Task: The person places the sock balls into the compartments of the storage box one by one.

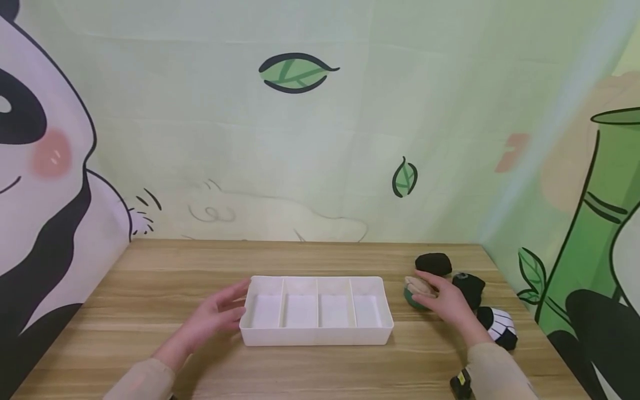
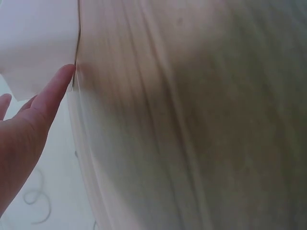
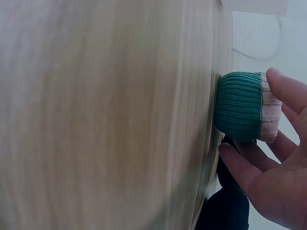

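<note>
A white tray [image 1: 317, 336] with several compartments in a row stands on the wooden table. My left hand [image 1: 220, 311] is at its left end, fingers extended; in the left wrist view a fingertip [image 2: 67, 72] meets the lower edge of the tray [image 2: 38, 43]. To the right of the tray sits a rolled sock [image 1: 414, 294], ribbed green below and beige on top. Around this sock [image 3: 240, 106] my right hand [image 1: 447, 303] is spread, fingers at its beige side and the thumb apart from the green part. No firm grip shows.
Behind and beside my right hand lie a black rolled bundle [image 1: 433, 263], a dark bundle [image 1: 470, 289] and a black-and-white striped one [image 1: 500, 325]. A small black object with a yellow mark [image 1: 461, 383] shows by the right sleeve. A printed cloth [image 1: 320, 139] hangs behind the table.
</note>
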Tool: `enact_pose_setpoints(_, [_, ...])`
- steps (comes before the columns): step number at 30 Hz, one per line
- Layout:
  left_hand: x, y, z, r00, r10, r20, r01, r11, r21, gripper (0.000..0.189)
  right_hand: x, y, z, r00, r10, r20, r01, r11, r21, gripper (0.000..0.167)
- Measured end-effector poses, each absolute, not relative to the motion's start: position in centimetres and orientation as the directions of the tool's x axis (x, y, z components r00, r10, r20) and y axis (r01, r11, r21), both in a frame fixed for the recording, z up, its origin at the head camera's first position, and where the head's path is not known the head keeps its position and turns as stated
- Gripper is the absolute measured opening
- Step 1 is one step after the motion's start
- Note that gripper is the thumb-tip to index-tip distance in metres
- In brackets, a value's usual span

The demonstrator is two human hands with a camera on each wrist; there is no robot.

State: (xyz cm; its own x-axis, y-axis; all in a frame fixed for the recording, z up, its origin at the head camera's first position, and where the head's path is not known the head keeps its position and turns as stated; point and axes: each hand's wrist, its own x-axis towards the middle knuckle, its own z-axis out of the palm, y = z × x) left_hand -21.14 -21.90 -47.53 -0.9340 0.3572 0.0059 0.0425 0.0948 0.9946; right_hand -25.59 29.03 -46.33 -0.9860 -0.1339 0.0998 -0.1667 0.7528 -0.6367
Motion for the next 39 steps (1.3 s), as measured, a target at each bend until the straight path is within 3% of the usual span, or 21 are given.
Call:
enact_pose_setpoints(10, [-21.3,-22.0,-47.9,-0.925,0.38,-0.02,0.0,0.053,0.999,0.065,-25.9,28.7,-46.6,-0.986,-0.114,0.122,-0.166,0.755,-0.634,0.049])
enact_pose_setpoints(22, [-21.2,-22.0,-48.0,-0.924,0.382,-0.031,-0.022,0.028,0.999,0.064,-25.0,29.0,-46.6,-0.996,-0.054,0.077,-0.093,0.709,-0.699,0.055])
enact_pose_setpoints(39, [-21.3,-22.0,-48.0,-0.923,0.383,-0.035,-0.026,0.028,0.999,0.064,-23.7,28.4,-45.3,-0.992,-0.037,0.12,-0.118,0.582,-0.805,0.056])
